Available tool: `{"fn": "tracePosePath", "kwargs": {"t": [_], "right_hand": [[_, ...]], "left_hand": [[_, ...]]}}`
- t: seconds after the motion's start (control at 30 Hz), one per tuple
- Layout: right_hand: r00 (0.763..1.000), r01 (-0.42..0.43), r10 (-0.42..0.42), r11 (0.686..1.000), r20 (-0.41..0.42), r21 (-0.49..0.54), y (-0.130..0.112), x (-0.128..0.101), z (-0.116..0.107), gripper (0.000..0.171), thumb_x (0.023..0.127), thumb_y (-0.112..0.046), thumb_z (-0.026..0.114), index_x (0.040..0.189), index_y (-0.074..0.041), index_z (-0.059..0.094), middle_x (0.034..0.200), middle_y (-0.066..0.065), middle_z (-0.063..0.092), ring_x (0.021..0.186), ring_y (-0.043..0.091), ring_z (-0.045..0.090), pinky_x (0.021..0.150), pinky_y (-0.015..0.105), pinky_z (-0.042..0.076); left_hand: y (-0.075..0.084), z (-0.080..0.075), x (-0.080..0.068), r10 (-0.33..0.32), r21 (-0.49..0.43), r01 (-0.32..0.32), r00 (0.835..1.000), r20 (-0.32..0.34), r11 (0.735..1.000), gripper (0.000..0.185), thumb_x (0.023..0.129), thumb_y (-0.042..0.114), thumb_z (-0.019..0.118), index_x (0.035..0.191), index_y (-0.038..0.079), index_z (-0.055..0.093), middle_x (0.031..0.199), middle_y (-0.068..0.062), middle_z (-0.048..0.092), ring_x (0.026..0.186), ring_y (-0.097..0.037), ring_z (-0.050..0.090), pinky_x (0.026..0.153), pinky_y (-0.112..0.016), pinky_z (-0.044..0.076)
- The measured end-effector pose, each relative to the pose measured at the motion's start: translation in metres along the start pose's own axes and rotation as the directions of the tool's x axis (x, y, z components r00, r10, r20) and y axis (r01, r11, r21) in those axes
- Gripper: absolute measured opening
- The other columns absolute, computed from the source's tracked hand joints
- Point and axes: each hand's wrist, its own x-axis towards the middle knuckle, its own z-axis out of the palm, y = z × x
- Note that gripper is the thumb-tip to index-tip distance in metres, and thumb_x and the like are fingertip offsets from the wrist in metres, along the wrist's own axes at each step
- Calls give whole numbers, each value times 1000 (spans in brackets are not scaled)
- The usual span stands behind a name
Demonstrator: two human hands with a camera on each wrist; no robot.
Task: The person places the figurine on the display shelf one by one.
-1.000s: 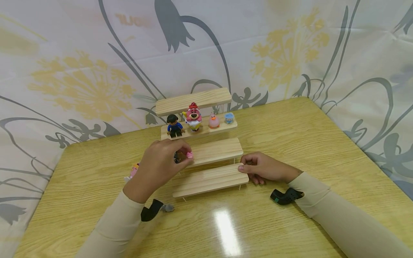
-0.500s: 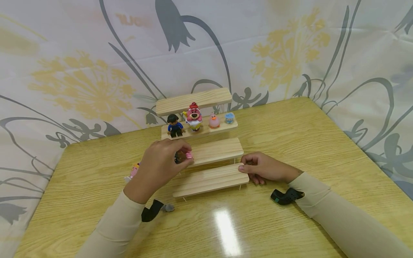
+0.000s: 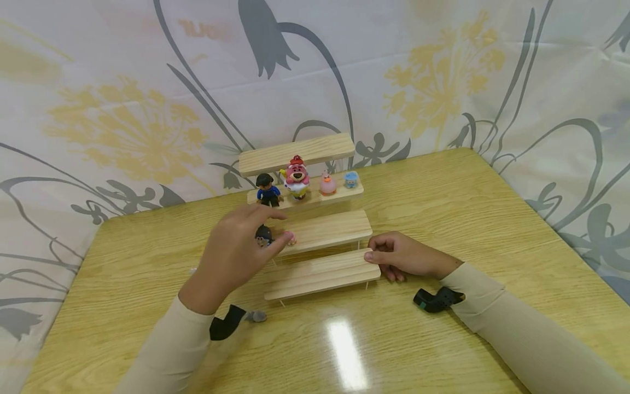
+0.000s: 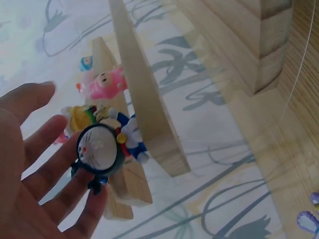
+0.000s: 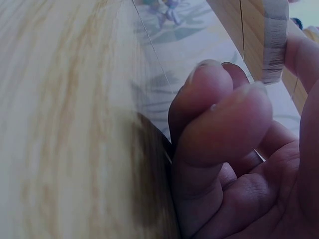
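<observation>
Your left hand [image 3: 231,254] is letting go: the fingers are spread out and nearly straight, and they hold nothing now. A second ago those fingers were bunched round a little toy at the left end of the second step. Now they have opened, and the small round-headed blue cat toy [image 3: 263,235] stands by itself there, right by the left edge of that step. From the left wrist view, the toy [image 4: 99,149] sits just in front of your fingertips [image 4: 94,191], so close that it may be brushing them. So the toy looks put down, and this step looks done.

Your right hand [image 3: 401,256] has not moved. Its fingers are curled, and the thumb presses on the right end of the bottom step of the wooden stair shelf [image 3: 322,273], keeping it steady.

Your left arm reaches forward from the near left of the table [image 3: 482,191], palm turned toward the shelf. Your right arm lies flat along the near right side.

One step higher stand four toys: a dark-haired boy figure [image 3: 268,190], a pink bear [image 3: 297,176], a small pink toy [image 3: 327,184] and a small blue toy [image 3: 351,179]. The top step is bare.
</observation>
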Motion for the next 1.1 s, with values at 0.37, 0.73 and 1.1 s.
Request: {"fn": "tracePosePath", "kwargs": {"t": [0.37,0.73,1.1], "right_hand": [[1000,0,0,1000,-4,-21,-3,1,-1,31,105,-31,54,93,-2,56,61,6,54,45,11,48,42,27,45],[1000,-8,8,999,-15,-35,-1,0,-1,31,105,-31,54,95,-2,57,61,6,54,44,11,49,42,28,46],[1000,-3,3,999,-13,-38,1,1,0,30,105,-30,54,94,-2,57,60,5,55,43,11,48,41,29,46]], "left_hand": [[-21,-18,-23,-79,-175,29,955,-287,984,21,90,8,69,110,2,72,108,-15,73,105,-35,64,98,-55,44],[-51,-15,-50,-262,-220,211,935,-237,952,17,95,8,63,109,0,70,104,-17,71,101,-32,63,91,-44,45],[-79,-9,-67,-433,-192,422,901,-23,886,29,103,20,56,124,2,62,116,-17,64,107,-33,59,88,-50,46]]}}
